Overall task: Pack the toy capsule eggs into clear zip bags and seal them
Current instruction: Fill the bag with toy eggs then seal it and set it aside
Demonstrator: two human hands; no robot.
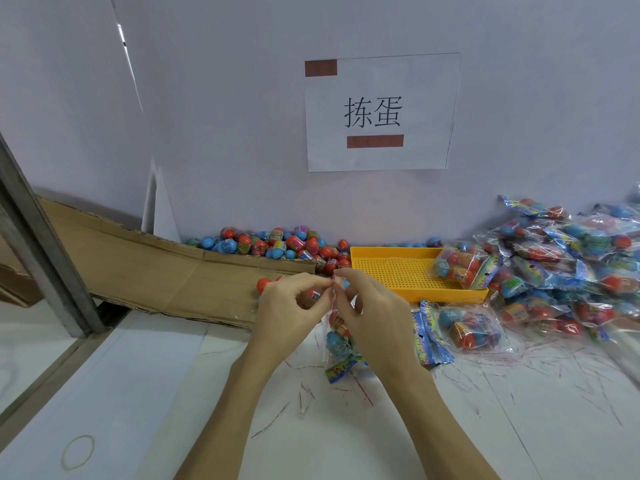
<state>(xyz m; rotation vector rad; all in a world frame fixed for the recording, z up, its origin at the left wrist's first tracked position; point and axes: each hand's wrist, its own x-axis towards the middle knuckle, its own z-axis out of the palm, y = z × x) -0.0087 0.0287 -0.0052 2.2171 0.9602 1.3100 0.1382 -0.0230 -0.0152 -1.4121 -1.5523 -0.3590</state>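
White surface point(346, 427) below, both hands, left point(291, 306) and right point(367, 306), pinch the mouth of a clear plastic zip bag point(341, 341) of capsule eggs hanging between them. Best press evenly along the strip, leaving no gap.

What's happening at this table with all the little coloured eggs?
A person is bagging toy capsule eggs. Both hands, left hand and right hand, pinch the top edge of a clear bag that hangs between them with eggs already inside, apparently to close it. Loose eggs are heaped against the wall, behind a yellow tray. A big pile of filled bags sits to the right.
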